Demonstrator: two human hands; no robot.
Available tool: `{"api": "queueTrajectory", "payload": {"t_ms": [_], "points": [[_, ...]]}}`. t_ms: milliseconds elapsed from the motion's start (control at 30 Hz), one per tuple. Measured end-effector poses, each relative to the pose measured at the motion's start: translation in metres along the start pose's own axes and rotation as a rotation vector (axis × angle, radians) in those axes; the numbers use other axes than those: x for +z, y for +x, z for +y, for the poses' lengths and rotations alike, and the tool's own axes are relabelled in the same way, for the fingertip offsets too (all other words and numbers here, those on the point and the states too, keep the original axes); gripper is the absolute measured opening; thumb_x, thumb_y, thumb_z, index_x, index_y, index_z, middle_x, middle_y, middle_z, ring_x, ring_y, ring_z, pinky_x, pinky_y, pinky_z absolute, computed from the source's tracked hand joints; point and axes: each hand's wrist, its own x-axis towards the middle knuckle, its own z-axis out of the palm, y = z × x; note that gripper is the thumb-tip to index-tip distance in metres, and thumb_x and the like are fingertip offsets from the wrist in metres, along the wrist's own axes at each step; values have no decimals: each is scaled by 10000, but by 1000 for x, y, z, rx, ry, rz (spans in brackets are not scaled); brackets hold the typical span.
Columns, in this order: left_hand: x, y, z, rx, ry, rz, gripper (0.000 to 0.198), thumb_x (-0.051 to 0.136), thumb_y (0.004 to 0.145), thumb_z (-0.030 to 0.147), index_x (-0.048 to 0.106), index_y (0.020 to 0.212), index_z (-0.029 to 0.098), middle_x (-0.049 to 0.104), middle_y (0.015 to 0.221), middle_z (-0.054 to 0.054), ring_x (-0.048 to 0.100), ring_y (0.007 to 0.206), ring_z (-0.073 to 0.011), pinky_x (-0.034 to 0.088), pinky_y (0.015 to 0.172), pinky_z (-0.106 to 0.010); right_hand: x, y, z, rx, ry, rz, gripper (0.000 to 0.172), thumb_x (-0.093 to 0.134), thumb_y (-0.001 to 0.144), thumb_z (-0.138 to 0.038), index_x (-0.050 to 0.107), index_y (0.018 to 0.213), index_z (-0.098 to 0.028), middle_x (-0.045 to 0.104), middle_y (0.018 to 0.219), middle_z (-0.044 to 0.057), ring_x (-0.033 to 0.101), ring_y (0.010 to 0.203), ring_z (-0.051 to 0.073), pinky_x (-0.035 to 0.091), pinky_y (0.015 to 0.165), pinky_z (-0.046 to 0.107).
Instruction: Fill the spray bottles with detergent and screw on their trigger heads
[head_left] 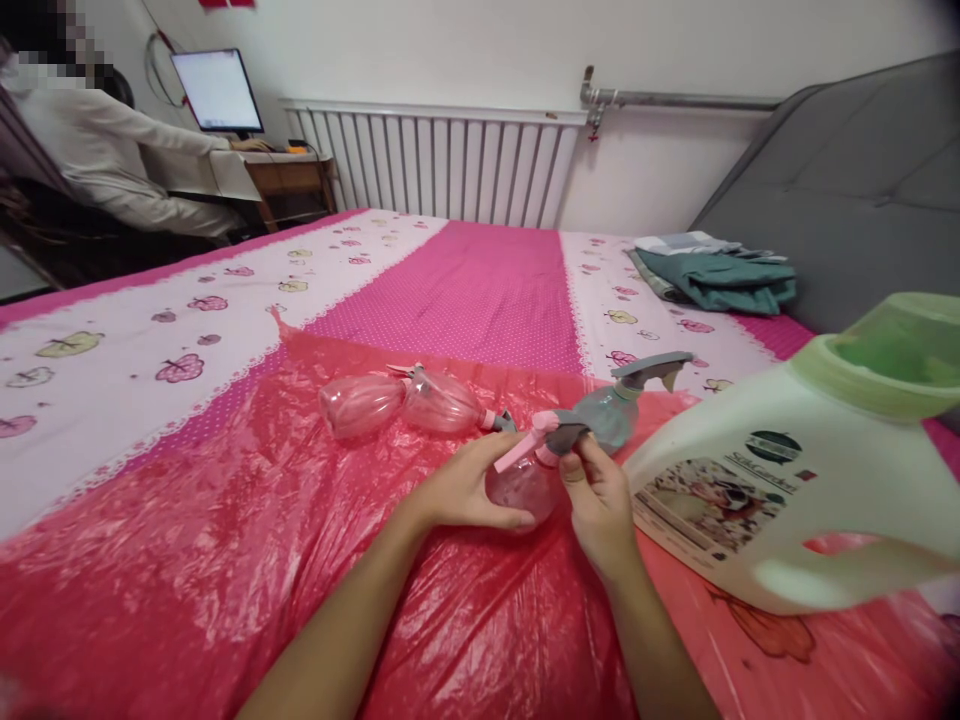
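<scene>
My left hand (469, 490) wraps round the clear pink body of a small spray bottle (525, 482) that stands on a red plastic sheet (225, 540). My right hand (600, 500) pinches the bottle's grey and pink spray head (551, 440) with its fingertips. Just behind stands a grey-green spray bottle (619, 405) with a grey trigger. Two more clear pink bottles (401, 402) lie on their sides on the sheet, to the left of my hands.
A big white detergent jug (810, 470) with a green cap stands close at the right. Folded green cloth (712, 275) lies by the grey headboard (847, 190). The pink bedspread (465, 270) stretches back to a radiator. A person (97, 150) sits at a desk, far left.
</scene>
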Motion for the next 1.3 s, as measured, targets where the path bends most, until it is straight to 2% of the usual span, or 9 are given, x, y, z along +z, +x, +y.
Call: {"api": "queueTrajectory", "payload": {"t_ms": [100, 233, 333, 500, 700, 833, 967, 1100, 1300], "points": [[1, -1, -2, -16, -15, -6, 901, 839, 691, 445, 459, 1466, 186, 542, 1455, -146, 551, 1288, -340, 414, 1109, -451, 1, 1, -1, 12, 25, -16, 351, 541, 1004, -490, 668, 1128, -188, 617, 1086, 60, 590, 1037, 158, 480, 900, 219], [1, -2, -2, -42, -26, -22, 935, 840, 688, 425, 419, 1497, 219, 487, 1515, -138, 500, 1350, -348, 380, 1139, -464, 1, 2, -1, 34, 93, -15, 423, 496, 1013, -545, 616, 1214, -192, 606, 1194, 77, 594, 1092, 178, 493, 967, 276], [0, -1, -1, -44, -34, -37, 914, 839, 693, 421, 428, 1487, 230, 500, 1503, -129, 507, 1342, -341, 387, 1135, -466, -1, 3, 0, 55, 129, -16, 434, 525, 995, -563, 616, 1207, -196, 598, 1228, 84, 593, 1114, 187, 493, 983, 291], [1, 0, -3, -32, -32, -32, 897, 835, 700, 436, 442, 1477, 219, 520, 1478, -130, 507, 1342, -346, 379, 1147, -486, 0, 3, 2, 90, 135, -3, 443, 600, 945, -578, 629, 1135, -179, 634, 1146, 93, 629, 1037, 199, 526, 924, 293], [1, -1, 0, -78, 16, -24, 1027, 841, 684, 457, 340, 1546, 214, 401, 1582, -155, 413, 1434, -372, 310, 1198, -499, 7, -2, 8, 105, 126, 52, 441, 618, 932, -570, 603, 1087, -157, 641, 1117, 109, 620, 1082, 214, 510, 963, 325], [1, -1, 3, -96, 29, -11, 1007, 843, 685, 454, 365, 1537, 210, 373, 1596, -165, 407, 1436, -384, 316, 1193, -514, 9, -3, 11, 96, 114, 78, 440, 607, 937, -566, 588, 1087, -153, 637, 1098, 110, 615, 1075, 208, 496, 967, 336], [1, -1, 2, -61, 20, -12, 931, 834, 696, 451, 421, 1497, 220, 441, 1552, -160, 445, 1406, -375, 353, 1171, -511, 9, -1, 7, 76, 92, 102, 427, 675, 890, -542, 562, 1066, -171, 631, 1032, 71, 610, 966, 168, 495, 920, 301], [2, -2, -1, -109, 32, -24, 944, 830, 694, 467, 403, 1494, 206, 466, 1523, -172, 474, 1374, -373, 367, 1153, -529, 8, 1, 4, 76, 58, 104, 396, 707, 878, -481, 546, 1093, -191, 616, 1001, 38, 587, 912, 139, 491, 865, 262], [2, -2, -1, -74, 6, -24, 948, 830, 703, 451, 389, 1508, 218, 435, 1554, -156, 437, 1414, -354, 333, 1188, -503, 8, 0, 9, 68, 45, 91, 375, 666, 907, -520, 596, 1041, -176, 623, 1053, 64, 587, 1015, 169, 470, 940, 292]]}}
